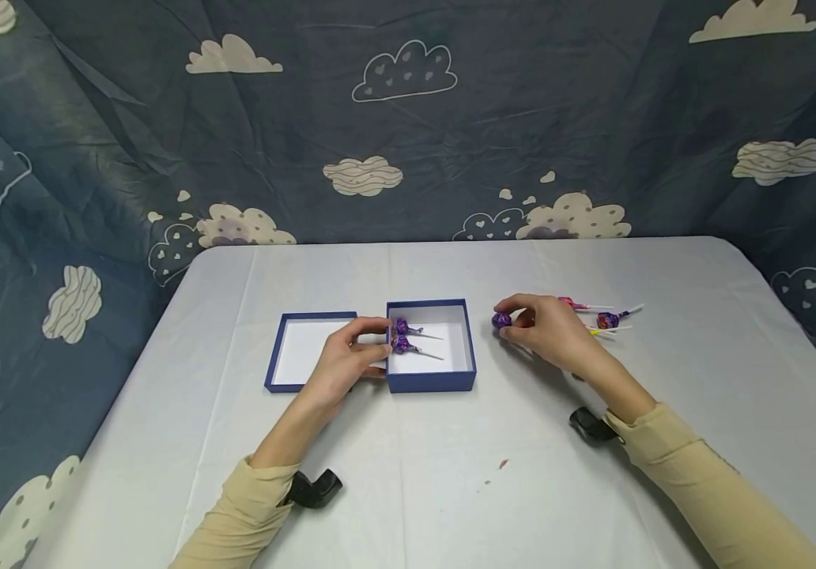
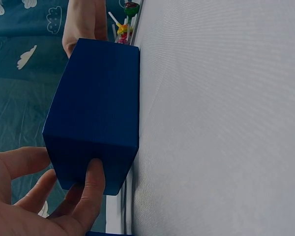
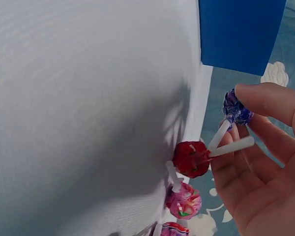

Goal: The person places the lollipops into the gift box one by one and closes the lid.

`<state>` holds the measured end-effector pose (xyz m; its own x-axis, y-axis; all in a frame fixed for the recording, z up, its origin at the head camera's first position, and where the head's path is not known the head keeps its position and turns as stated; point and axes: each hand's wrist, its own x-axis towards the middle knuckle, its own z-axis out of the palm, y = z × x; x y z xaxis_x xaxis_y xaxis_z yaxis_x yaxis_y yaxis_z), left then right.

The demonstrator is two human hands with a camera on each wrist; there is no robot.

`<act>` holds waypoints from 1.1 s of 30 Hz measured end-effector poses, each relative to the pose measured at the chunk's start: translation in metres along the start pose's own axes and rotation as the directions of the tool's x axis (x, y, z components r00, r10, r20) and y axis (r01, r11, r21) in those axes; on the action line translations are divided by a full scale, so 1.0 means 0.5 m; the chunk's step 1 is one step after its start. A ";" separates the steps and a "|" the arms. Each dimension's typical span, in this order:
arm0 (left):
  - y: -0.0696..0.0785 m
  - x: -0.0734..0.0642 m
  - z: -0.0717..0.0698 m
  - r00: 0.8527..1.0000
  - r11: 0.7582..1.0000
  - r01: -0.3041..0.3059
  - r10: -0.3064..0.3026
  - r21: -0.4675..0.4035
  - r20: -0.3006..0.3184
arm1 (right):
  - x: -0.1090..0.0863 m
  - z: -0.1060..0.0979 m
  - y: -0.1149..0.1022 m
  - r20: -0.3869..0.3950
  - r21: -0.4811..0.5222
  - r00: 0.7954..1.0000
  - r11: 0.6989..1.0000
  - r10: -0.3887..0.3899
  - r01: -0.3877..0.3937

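In the head view, my left hand (image 1: 344,359) touches the left wall of a blue box (image 1: 431,382) with a white inside. Its fingers lie spread against that wall in the left wrist view, one fingertip pressing the blue side. Two purple-wrapped lollipops (image 1: 402,344) lie along the box's left inner wall, sticks pointing right. To the right of the box, my right hand (image 1: 546,328) pinches another purple lollipop (image 1: 500,320) by its wrapped head between thumb and fingers. Its white stick (image 3: 219,136) shows below the head in the right wrist view.
Left of the box lies a blue-edged lid (image 1: 301,348), white inside up, partly behind my left hand. Several more lollipops (image 1: 609,320) lie on the white table right of my right hand, a red one (image 3: 191,160) among them. Small reddish specks (image 1: 504,464) mark the cloth in front.
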<state>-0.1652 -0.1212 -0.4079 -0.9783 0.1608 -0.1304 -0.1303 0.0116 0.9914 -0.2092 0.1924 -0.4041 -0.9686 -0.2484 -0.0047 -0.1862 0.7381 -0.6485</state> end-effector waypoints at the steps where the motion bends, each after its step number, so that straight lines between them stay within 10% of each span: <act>1: 0.000 0.000 0.000 1.000 1.000 -0.003 0.003 -0.001 0.000 | 0.000 0.000 -0.001 -0.002 0.005 1.000 1.000 -0.001 0.001; 33: 0.001 0.000 0.001 1.000 1.000 0.002 -0.002 0.001 0.004 | -0.023 -0.025 -0.047 0.059 0.349 0.998 0.937 -0.027 0.005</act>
<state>-0.1653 -0.1207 -0.4073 -0.9774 0.1646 -0.1327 -0.1324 0.0131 0.9911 -0.1958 0.1856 -0.3793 -0.9517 -0.3052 -0.0320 -0.1219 0.4716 -0.8733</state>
